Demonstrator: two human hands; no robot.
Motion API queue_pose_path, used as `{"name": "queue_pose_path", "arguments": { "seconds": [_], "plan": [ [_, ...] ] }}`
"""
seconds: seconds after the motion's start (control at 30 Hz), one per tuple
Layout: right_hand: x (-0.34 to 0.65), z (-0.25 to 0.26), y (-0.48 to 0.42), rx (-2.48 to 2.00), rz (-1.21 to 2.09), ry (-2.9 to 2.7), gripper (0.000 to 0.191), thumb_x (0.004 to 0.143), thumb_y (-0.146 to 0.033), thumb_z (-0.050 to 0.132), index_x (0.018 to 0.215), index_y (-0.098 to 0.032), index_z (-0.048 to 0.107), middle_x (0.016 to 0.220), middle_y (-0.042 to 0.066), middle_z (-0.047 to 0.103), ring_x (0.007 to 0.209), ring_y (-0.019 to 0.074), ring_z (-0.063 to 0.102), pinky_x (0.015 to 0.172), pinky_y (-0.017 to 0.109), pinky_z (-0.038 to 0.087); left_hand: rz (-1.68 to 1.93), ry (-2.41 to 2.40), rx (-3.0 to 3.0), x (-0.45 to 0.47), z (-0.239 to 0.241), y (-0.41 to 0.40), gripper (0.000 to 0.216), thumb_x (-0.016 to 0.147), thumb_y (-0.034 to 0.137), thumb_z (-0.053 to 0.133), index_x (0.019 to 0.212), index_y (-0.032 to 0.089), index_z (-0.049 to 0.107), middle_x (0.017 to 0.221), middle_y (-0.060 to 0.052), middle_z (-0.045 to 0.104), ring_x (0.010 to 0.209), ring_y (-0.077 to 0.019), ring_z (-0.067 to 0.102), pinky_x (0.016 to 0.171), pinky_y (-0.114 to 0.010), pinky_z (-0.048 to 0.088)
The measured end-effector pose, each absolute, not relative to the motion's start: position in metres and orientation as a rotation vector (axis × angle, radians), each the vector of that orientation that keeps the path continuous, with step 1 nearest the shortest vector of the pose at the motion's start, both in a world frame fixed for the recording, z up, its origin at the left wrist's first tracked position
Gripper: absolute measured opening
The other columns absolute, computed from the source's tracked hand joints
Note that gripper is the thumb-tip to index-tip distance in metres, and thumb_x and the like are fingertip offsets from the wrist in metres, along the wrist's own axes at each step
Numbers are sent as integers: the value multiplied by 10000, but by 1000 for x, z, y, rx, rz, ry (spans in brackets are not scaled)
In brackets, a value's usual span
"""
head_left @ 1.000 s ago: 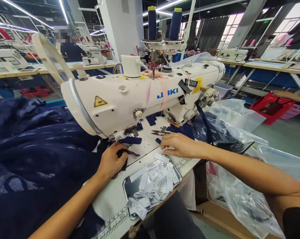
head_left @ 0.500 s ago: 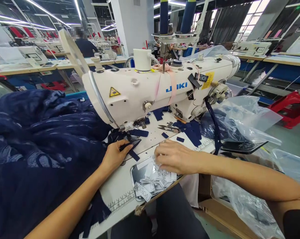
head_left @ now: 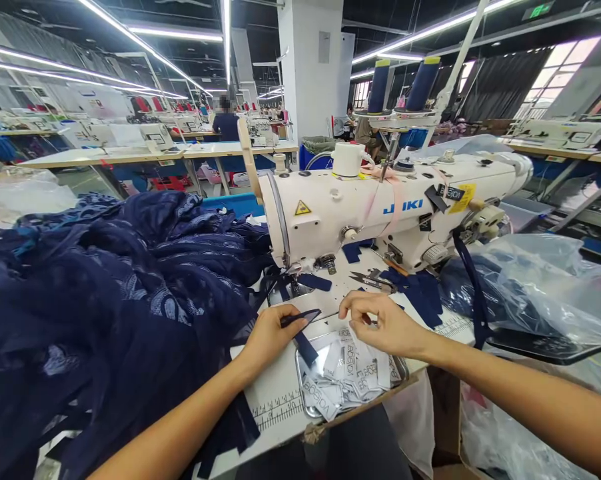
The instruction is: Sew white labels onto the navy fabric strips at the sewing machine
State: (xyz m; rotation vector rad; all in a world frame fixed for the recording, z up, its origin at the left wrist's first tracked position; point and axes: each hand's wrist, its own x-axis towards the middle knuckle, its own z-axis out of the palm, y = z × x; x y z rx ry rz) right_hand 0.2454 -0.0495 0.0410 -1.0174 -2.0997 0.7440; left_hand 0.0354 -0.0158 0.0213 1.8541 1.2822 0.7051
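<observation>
My left hand (head_left: 275, 337) pinches a folded navy fabric strip (head_left: 308, 315) between thumb and fingers, in front of the sewing machine's needle area. One end of navy cloth hangs below the fingers, over the tray's left edge. My right hand (head_left: 388, 323) is curled in a pinch above a shallow metal tray (head_left: 299, 373). White printed labels (head_left: 323, 398) lie heaped in the tray. One label stands close under the right fingertips; whether they grip it is unclear. The white sewing machine (head_left: 310, 220) stands behind both hands.
A large navy fabric heap (head_left: 145, 287) covers the left side. Thread snips (head_left: 373, 281) and navy cut pieces (head_left: 423, 297) lie under the machine arm. Clear plastic bags (head_left: 545, 280) are at the right. A cardboard box (head_left: 445, 413) stands below the table.
The head view has shifted left and up, so things appear farther right and lower. My left hand still holds the navy strip. The right hand has lifted slightly from the labels, its fingers curled.
</observation>
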Motion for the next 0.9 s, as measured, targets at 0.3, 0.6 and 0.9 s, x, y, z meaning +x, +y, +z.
{"name": "queue_pose_path", "arguments": {
  "seconds": [0.3,0.6,0.9],
  "plan": [
    [213,33,-34,-903,1095,-1726,227,806,-217,462,611,-150,559,668,4,533,572,97,488,562,234,399,801,1129,1497,34,23,-16,204,646,346,594,655,146,629,617,10,590,576,-115,476,558,-228,378],
    [194,27,-21,-910,915,-1792,284,814,-190,445,546,-159,533,767,38,595,749,132,557,663,252,425,838,1080,1309,31,33,-20,311,623,454,655,657,147,685,633,-8,625,620,-126,500,626,-235,381],
    [203,19,-8,-1070,1174,-1540,185,753,-323,517,750,-156,598,618,-21,529,596,106,485,600,245,385,906,1180,1066,38,31,-25,261,487,356,751,612,141,674,591,-6,622,529,-109,498,528,-223,369]
  ]
}}
